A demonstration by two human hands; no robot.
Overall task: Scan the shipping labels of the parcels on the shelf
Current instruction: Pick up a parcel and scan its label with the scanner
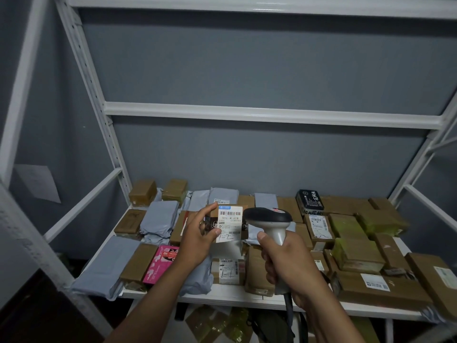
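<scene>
My left hand [197, 236] holds a small brown parcel [228, 225] up above the shelf, thumb on the lower edge of its white shipping label [230, 222], which faces me. My right hand [284, 261] grips the handle of a grey barcode scanner [270, 219]. The scanner's dark head sits right beside the label's right edge, pointing at it. Its cable hangs down below my right wrist.
The white metal shelf [222, 297] carries several brown boxes, grey mailer bags [159, 217], a pink box [162, 267] and a black box [309, 202]. Another labelled parcel [228, 268] lies under my hands. The upper shelf beam [247, 115] crosses overhead. More packages lie below.
</scene>
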